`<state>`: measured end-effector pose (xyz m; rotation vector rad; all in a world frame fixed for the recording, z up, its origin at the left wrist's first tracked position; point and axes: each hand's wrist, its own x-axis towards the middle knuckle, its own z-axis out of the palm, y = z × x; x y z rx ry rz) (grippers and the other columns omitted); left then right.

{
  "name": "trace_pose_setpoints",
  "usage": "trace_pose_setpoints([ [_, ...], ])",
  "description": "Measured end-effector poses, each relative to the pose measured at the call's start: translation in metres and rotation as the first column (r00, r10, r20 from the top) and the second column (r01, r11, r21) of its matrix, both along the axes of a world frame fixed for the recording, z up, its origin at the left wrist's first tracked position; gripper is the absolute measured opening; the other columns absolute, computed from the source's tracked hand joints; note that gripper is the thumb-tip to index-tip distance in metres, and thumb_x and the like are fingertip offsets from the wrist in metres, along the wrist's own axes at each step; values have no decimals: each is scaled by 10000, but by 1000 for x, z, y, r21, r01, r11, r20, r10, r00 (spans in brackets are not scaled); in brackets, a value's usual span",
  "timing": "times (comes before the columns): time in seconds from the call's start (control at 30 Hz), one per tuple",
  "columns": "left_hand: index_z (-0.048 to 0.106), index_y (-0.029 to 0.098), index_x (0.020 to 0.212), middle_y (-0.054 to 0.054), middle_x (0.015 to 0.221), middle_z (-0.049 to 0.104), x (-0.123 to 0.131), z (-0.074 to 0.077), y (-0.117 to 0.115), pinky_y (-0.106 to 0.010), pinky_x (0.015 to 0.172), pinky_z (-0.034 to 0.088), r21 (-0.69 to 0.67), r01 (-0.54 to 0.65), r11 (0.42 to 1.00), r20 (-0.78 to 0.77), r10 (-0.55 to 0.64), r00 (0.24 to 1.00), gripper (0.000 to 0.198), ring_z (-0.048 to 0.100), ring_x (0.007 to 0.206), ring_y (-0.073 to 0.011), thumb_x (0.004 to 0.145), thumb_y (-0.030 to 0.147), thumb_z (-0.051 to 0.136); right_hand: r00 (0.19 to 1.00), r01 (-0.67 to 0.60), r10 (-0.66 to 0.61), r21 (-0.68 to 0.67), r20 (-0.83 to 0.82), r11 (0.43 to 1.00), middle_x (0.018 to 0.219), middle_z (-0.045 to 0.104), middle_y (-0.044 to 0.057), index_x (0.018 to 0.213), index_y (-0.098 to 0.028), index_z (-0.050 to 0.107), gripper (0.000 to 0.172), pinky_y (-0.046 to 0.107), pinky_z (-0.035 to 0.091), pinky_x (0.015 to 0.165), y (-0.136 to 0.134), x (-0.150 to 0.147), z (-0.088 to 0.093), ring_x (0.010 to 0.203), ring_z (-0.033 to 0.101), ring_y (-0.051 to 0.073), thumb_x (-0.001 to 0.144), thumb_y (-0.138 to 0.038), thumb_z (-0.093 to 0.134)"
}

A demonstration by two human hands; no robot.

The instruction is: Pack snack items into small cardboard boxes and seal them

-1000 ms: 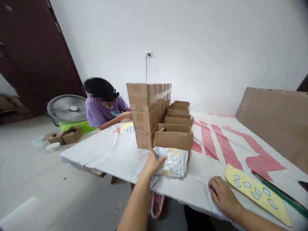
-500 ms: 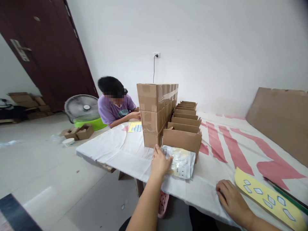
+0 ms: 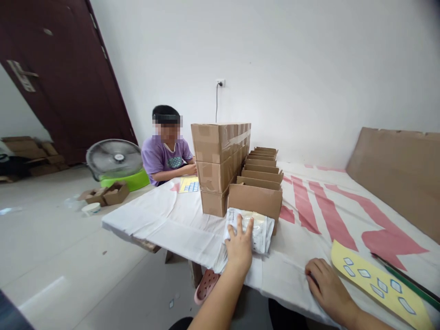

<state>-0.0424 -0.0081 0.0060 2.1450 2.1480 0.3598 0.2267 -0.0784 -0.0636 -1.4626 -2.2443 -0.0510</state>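
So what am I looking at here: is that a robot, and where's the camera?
No robot: those are a person's bare hands, seen by a camera worn on their head, looking forward and down. Their left hand lies spread over a white plastic pouch. Their right hand rests curled on the white tablecloth, beside a yellow sheet of blue-edged labels; whether it holds anything is hidden. Behind stand stacked, taped cardboard boxes and a row of open cartons. Another person sits beyond.

We note soft, even light. Glare streaks the floor (image 3: pixel 75 247) at eight o'clock; wide-angle distortion slants the door (image 3: pixel 65 78) at ten.
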Motion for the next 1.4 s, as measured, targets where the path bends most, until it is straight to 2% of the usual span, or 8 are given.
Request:
trace_pose_setpoints([
  [0.2,222,472,1460,-2,1621,103,-4,-17,20,-553,992,416,96,-21,995,63,15,998,813,230,1410,-425,821,43,484,1000,-4,4,-29,-10,1000,887,568,65,875,-214,538,107,414,462,754,1,0,0,841,531,232,905,-193,437],
  [0.4,211,483,1458,12,1621,100,-2,-26,39,-540,1025,387,160,-55,986,95,40,995,845,204,1424,-401,803,40,508,1000,1,-2,-29,-16,1000,890,563,66,862,-210,532,110,421,458,763,1,-2,0,842,524,231,899,-177,434],
  [0.67,209,460,1466,2,1626,60,6,-15,51,-553,1026,387,88,-80,993,89,73,993,833,175,1434,-401,807,30,482,999,17,-16,15,-28,1000,870,566,51,852,-209,529,116,385,454,734,0,-4,-1,815,523,217,871,-129,448],
  [0.8,211,451,1467,-8,1626,54,9,-15,62,-570,1024,388,112,-83,990,99,72,992,817,185,1437,-385,810,36,462,999,26,-24,42,-30,999,867,567,49,840,-214,530,136,378,449,723,0,-5,-1,805,524,218,845,-99,456],
  [1.0,205,412,1478,-58,1626,6,10,-10,85,-587,1051,348,98,-56,994,117,44,992,849,147,1449,-382,784,103,585,999,32,-30,59,-29,998,859,565,50,823,-213,522,157,377,434,717,0,-5,-3,800,518,218,830,-77,444],
  [1.1,189,400,1484,-76,1624,-9,10,-5,92,-583,1069,324,93,-50,994,126,39,991,849,131,1455,-377,793,107,584,999,26,-23,70,-36,997,855,566,49,825,-215,523,149,375,430,720,1,-5,-2,800,517,217,836,-87,448],
  [1.3,173,309,1509,-99,1619,50,17,-14,83,-534,1136,239,176,-88,980,83,74,994,792,112,1470,-321,816,2,405,999,-3,5,57,-36,998,848,570,57,821,-208,533,114,376,420,714,2,-1,-1,801,516,224,862,-138,453],
  [1.4,198,274,1509,-97,1616,90,20,-19,64,-528,1143,231,209,12,978,17,-16,1000,825,116,1468,-329,771,-31,404,999,-19,22,74,-46,997,839,574,55,820,-213,542,96,375,415,711,4,2,-5,793,520,226,863,-168,470],
])
